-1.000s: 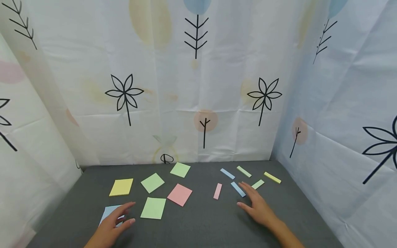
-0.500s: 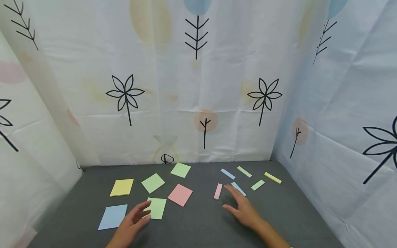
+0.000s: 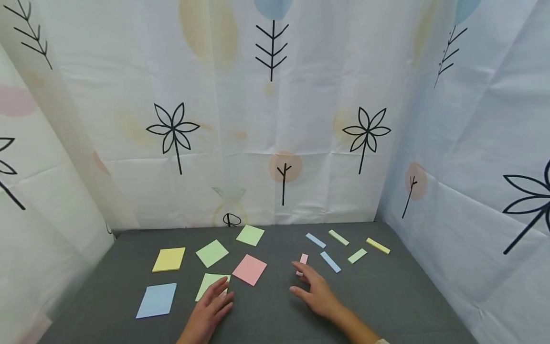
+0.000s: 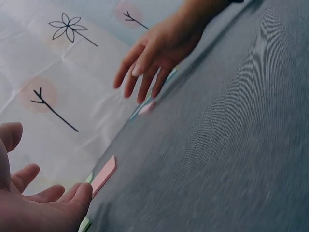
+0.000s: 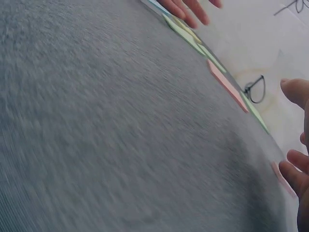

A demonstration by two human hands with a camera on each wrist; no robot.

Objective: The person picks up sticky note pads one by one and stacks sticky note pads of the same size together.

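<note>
My left hand (image 3: 210,308) hovers with relaxed fingers above the nearest green sticky note (image 3: 206,282), hiding its lower right part. Holding nothing, my right hand (image 3: 315,291) has its fingers spread loosely over the short pink strip (image 3: 304,259), which it partly covers. Between the two hands, a little farther back, lies a pink square sticky note (image 3: 249,270). In the left wrist view the right hand (image 4: 161,50) reaches down above the strips, fingers apart. The right wrist view shows the fingers of the left hand (image 5: 188,9) at its top edge.
Left of the hands lie blue (image 3: 156,300) and yellow (image 3: 169,259) square notes. Two more green squares (image 3: 212,253) sit toward the back. On the right are blue (image 3: 330,262), green (image 3: 357,256) and yellow (image 3: 378,245) strips. Patterned cloth (image 3: 266,119) walls the grey table (image 3: 258,320).
My left hand has moved right, from the blue square to the near green one. My right hand has moved left, from the blue and green strips to the pink strip. The notes stay put.
</note>
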